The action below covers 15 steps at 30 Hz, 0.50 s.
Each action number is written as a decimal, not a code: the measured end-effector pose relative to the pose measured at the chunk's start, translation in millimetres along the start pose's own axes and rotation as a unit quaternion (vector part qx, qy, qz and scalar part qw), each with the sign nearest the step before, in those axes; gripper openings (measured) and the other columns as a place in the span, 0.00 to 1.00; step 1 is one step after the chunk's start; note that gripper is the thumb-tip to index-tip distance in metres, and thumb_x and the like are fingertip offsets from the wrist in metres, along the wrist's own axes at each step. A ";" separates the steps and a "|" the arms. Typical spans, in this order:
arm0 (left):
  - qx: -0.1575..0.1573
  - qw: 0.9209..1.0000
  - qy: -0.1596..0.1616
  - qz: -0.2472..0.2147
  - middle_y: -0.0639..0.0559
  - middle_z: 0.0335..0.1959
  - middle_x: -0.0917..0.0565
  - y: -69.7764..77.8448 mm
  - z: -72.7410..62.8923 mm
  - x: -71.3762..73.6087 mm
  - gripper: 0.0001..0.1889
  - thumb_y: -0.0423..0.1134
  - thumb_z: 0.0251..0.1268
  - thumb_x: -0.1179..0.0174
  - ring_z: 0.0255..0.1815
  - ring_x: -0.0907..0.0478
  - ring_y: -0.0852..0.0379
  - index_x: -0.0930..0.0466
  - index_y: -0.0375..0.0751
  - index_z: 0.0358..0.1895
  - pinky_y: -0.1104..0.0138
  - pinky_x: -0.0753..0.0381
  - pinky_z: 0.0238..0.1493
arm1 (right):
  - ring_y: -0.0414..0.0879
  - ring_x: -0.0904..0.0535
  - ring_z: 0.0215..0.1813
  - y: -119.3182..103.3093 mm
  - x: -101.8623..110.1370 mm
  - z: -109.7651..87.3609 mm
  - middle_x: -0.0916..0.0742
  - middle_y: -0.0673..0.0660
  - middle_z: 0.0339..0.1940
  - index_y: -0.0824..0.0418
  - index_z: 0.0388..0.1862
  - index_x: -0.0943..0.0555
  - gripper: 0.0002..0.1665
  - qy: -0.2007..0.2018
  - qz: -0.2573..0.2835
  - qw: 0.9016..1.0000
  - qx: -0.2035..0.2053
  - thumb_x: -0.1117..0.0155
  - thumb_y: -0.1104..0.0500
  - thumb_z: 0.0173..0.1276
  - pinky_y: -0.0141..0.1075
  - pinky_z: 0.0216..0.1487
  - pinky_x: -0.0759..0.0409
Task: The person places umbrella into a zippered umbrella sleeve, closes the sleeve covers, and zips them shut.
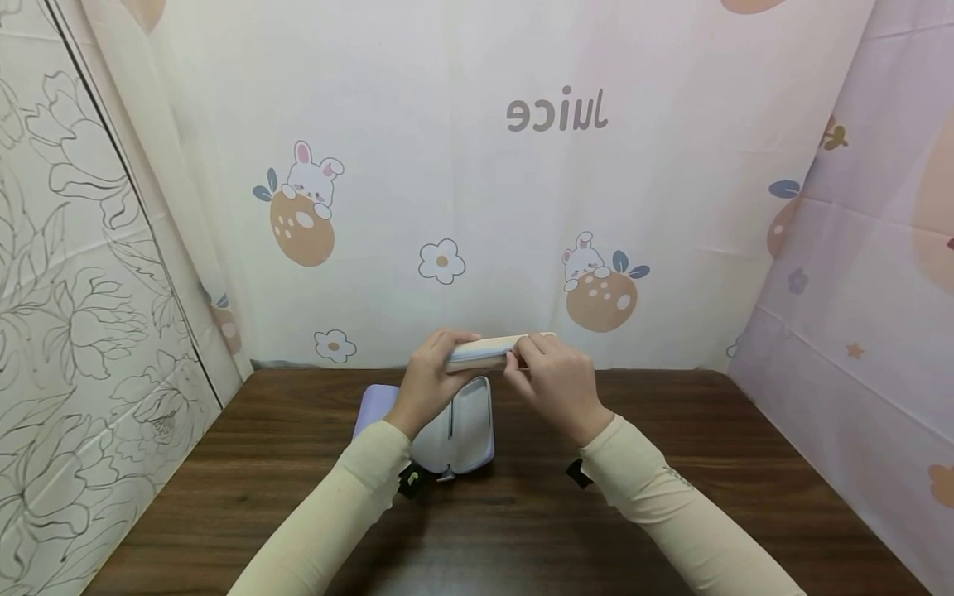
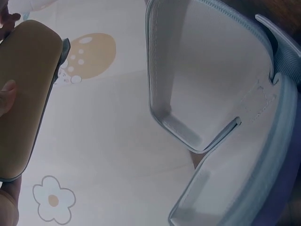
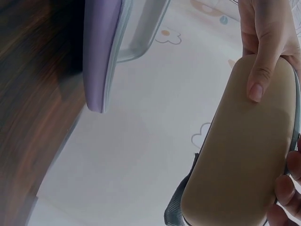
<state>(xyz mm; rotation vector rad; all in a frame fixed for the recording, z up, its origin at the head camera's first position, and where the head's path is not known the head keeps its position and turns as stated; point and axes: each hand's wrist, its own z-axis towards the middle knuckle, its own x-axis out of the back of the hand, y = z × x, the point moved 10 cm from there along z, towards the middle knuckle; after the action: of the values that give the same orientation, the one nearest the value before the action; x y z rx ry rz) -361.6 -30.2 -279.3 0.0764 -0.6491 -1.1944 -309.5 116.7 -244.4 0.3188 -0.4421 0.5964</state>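
Note:
A beige zip case point(image 1: 484, 351) with rounded ends is held up above the far part of the table. My left hand point(image 1: 432, 368) grips its left end, the thumb lying on the beige face point(image 3: 256, 150). At the other end, the fingers of my right hand point(image 1: 555, 377) pinch the case along its zipped edge; the zip pull itself is hidden. A dark grey fabric tab point(image 3: 176, 205) sticks out from one end. Below my left hand, a purple case point(image 1: 378, 404) lies unzipped and spread apart, its pale lining point(image 1: 471, 426) showing.
The dark wood table point(image 1: 507, 530) runs up to a printed curtain point(image 1: 447, 165) at the back. More curtains hang along both sides. Black straps point(image 1: 578, 473) show at my wrists.

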 end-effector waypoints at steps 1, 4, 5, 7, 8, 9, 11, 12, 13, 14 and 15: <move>0.000 1.000 0.000 0.000 0.49 0.52 0.18 0.0 -0.2 0.0 0.23 0.36 0.55 0.24 0.52 0.21 0.54 0.20 0.45 0.55 0.60 0.19 0.52 | 0.42 0.32 0.19 0.0 0.3 -0.2 0.27 0.48 0.19 0.57 0.23 0.26 0.09 0.001 0.000 1.000 0.001 0.43 0.59 0.64 0.31 0.13 0.38; 0.004 1.000 -0.001 0.000 0.50 0.51 0.18 -1.0 -0.5 -0.1 0.23 0.37 0.55 0.24 0.52 0.21 0.54 0.20 0.45 0.55 0.60 0.19 0.53 | 0.42 0.32 0.19 1.2 1.6 -1.1 0.25 0.49 0.20 0.57 0.23 0.26 0.10 0.005 -0.002 1.000 0.000 0.43 0.59 0.64 0.32 0.13 0.38; 0.006 1.000 -0.001 -0.001 0.50 0.52 0.18 -1.4 -0.6 0.0 0.23 0.37 0.55 0.24 0.52 0.21 0.54 0.20 0.45 0.55 0.61 0.19 0.53 | 0.42 0.32 0.19 2.1 2.3 -1.4 0.24 0.49 0.20 0.57 0.24 0.26 0.10 0.007 -0.003 1.000 -0.002 0.44 0.58 0.65 0.32 0.13 0.37; 0.008 1.000 -0.001 -0.003 0.50 0.52 0.18 -2.5 -0.8 0.3 0.24 0.37 0.54 0.24 0.52 0.21 0.54 0.20 0.45 0.55 0.61 0.19 0.53 | 0.42 0.31 0.19 4.1 3.7 -2.2 0.23 0.50 0.21 0.57 0.24 0.26 0.10 0.010 -0.006 1.000 -0.004 0.44 0.58 0.65 0.34 0.13 0.35; 0.008 1.000 0.000 -0.004 0.50 0.52 0.18 -2.9 -0.9 0.6 0.24 0.37 0.54 0.24 0.52 0.21 0.54 0.20 0.45 0.55 0.61 0.19 0.53 | 0.42 0.31 0.19 5.1 4.4 -2.5 0.22 0.50 0.22 0.57 0.24 0.26 0.10 0.010 -0.007 1.000 -0.005 0.44 0.58 0.65 0.34 0.13 0.34; 0.008 1.000 0.000 -0.005 0.50 0.52 0.18 -3.1 -0.9 1.1 0.24 0.37 0.54 0.24 0.52 0.21 0.54 0.20 0.45 0.55 0.61 0.19 0.53 | 0.43 0.30 0.19 6.1 4.9 -2.9 0.21 0.50 0.22 0.57 0.24 0.25 0.10 0.011 -0.009 1.000 -0.006 0.44 0.58 0.65 0.35 0.14 0.33; 0.006 1.000 0.001 -0.006 0.51 0.52 0.19 -3.4 -0.7 1.7 0.25 0.37 0.54 0.24 0.52 0.21 0.54 0.20 0.45 0.55 0.61 0.19 0.53 | 0.43 0.30 0.19 7.8 5.4 -3.2 0.21 0.50 0.22 0.57 0.24 0.25 0.10 0.008 -0.010 1.000 -0.008 0.44 0.58 0.65 0.36 0.14 0.32; 0.005 1.000 0.001 -0.005 0.51 0.52 0.19 -3.4 -0.8 2.0 0.25 0.38 0.54 0.24 0.52 0.21 0.54 0.20 0.45 0.56 0.61 0.19 0.53 | 0.43 0.30 0.19 8.4 5.1 -3.4 0.21 0.50 0.22 0.57 0.24 0.25 0.11 0.005 -0.010 1.000 -0.009 0.44 0.57 0.66 0.36 0.15 0.32; 0.005 1.000 0.000 -0.005 0.51 0.52 0.19 -3.6 -0.8 1.9 0.25 0.38 0.54 0.24 0.52 0.21 0.55 0.20 0.45 0.56 0.61 0.19 0.53 | 0.43 0.30 0.19 8.7 5.0 -3.6 0.21 0.50 0.22 0.57 0.24 0.25 0.11 0.004 -0.010 1.000 -0.008 0.44 0.57 0.66 0.36 0.15 0.32; 0.005 1.000 0.000 -0.005 0.51 0.52 0.19 -3.5 -0.8 2.0 0.25 0.38 0.54 0.24 0.52 0.21 0.55 0.20 0.45 0.56 0.61 0.19 0.53 | 0.43 0.30 0.19 9.2 4.6 -3.8 0.22 0.50 0.22 0.57 0.24 0.25 0.11 0.001 -0.011 1.000 -0.009 0.44 0.57 0.66 0.36 0.15 0.32; 0.005 1.000 -0.001 -0.005 0.51 0.52 0.19 -3.6 -0.8 1.9 0.25 0.38 0.54 0.24 0.52 0.21 0.54 0.20 0.45 0.56 0.61 0.19 0.53 | 0.43 0.30 0.19 9.5 4.3 -4.0 0.22 0.50 0.22 0.57 0.24 0.25 0.11 0.000 -0.011 1.000 -0.009 0.44 0.57 0.66 0.36 0.15 0.32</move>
<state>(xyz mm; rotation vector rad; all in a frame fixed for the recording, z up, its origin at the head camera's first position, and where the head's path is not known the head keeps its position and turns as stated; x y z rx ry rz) -363.8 -33.5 -280.6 0.0868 -0.6566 -1.2001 -310.8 127.8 -244.2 0.3062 -0.4441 0.5704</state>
